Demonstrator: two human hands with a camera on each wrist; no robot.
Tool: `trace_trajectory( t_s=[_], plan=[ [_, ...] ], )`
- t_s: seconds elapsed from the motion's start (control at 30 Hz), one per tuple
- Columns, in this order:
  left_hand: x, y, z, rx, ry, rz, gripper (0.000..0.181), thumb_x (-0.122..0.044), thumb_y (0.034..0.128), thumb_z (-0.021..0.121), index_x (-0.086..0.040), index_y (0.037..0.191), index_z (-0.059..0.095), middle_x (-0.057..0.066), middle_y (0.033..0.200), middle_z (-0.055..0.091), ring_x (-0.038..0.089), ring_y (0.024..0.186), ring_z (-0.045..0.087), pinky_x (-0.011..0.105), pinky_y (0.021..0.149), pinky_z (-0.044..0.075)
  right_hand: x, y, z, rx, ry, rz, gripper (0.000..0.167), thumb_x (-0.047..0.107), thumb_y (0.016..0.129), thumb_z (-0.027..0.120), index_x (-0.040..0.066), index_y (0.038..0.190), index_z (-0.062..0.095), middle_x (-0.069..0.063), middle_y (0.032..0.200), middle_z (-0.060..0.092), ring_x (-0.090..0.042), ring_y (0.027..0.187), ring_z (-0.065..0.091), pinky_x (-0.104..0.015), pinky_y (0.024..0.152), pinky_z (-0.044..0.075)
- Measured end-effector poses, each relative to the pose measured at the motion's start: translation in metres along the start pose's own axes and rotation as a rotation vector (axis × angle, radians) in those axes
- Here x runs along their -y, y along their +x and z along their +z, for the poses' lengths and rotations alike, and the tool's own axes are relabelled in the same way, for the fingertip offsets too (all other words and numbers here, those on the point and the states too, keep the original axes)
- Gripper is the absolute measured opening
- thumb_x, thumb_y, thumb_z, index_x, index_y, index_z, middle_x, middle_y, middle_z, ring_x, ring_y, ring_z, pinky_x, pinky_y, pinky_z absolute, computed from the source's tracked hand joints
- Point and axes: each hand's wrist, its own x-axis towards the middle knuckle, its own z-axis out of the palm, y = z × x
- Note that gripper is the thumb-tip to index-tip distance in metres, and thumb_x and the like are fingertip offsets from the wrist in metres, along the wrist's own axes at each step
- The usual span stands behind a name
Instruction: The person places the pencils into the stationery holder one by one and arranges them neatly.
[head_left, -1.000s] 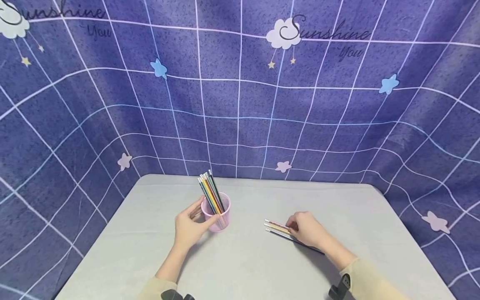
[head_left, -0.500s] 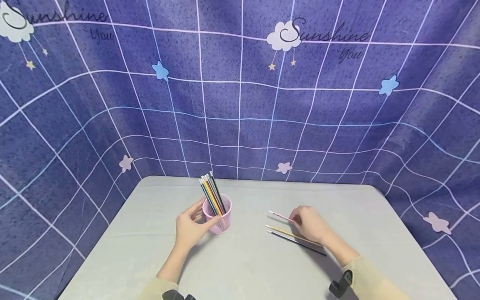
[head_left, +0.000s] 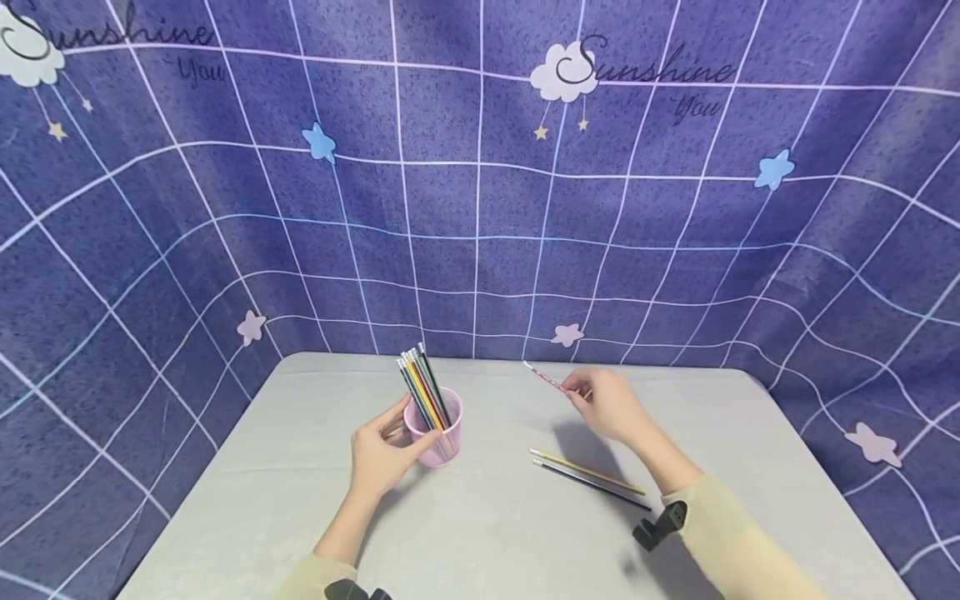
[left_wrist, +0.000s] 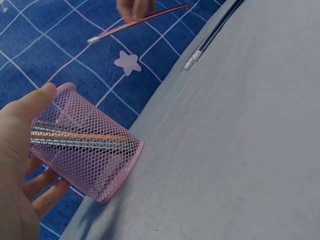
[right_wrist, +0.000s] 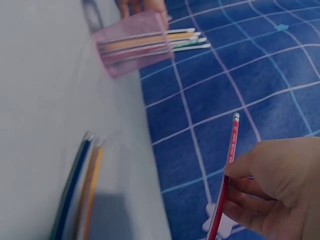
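A pink mesh pencil cup point(head_left: 442, 446) stands upright on the table, with several pencils point(head_left: 422, 387) leaning left inside it. My left hand point(head_left: 378, 454) holds the cup near its rim, thumb on the near side and fingers behind, as the left wrist view point(left_wrist: 30, 165) also shows. Above the table, my right hand point(head_left: 609, 404) pinches a red pencil point(right_wrist: 232, 142) between thumb and fingers, its white eraser end pointing left toward the cup. Below that hand a yellow pencil point(head_left: 588, 472) and a dark blue pencil point(head_left: 592, 485) lie side by side on the tabletop.
The grey tabletop point(head_left: 480, 533) stretches between and in front of the hands. Behind it and along both sides hangs a purple-blue grid-patterned curtain point(head_left: 480, 200). A dark camera point(head_left: 660, 525) is strapped at the right wrist.
My right hand has picked the red pencil up from beside the other two and raised it up and away from the table. The left hand and the cup have stayed in place.
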Motion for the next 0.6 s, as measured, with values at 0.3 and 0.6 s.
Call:
trace_trajectory(
  t_s=[0.3,0.6],
  plan=[
    [0.004,0.002,0.001,0.015,0.017,0.016,0.074,-0.016,0.0721,0.101,0.000,0.137,0.069,0.023,0.130,0.074,0.042,0.105,0.079,0.036,0.087,0.070,0.050,0.030,-0.002,-0.104,0.212,0.018,0.005,0.006,0.096,0.075,0.007,0.101,0.078,-0.006,0.091,0.079,-0.018,0.083,0.076,-0.028,0.074,0.069],
    [0.003,0.002,0.001,0.017,-0.026,0.017,0.074,-0.010,0.0719,0.100,0.002,0.137,0.068,0.024,0.131,0.073,0.044,0.108,0.077,0.041,0.089,0.070,0.097,0.056,0.014,-0.219,0.432,0.013,0.007,0.006,0.097,0.075,0.004,0.104,0.075,-0.011,0.095,0.080,-0.022,0.085,0.077,-0.028,0.078,0.069]
  ],
)
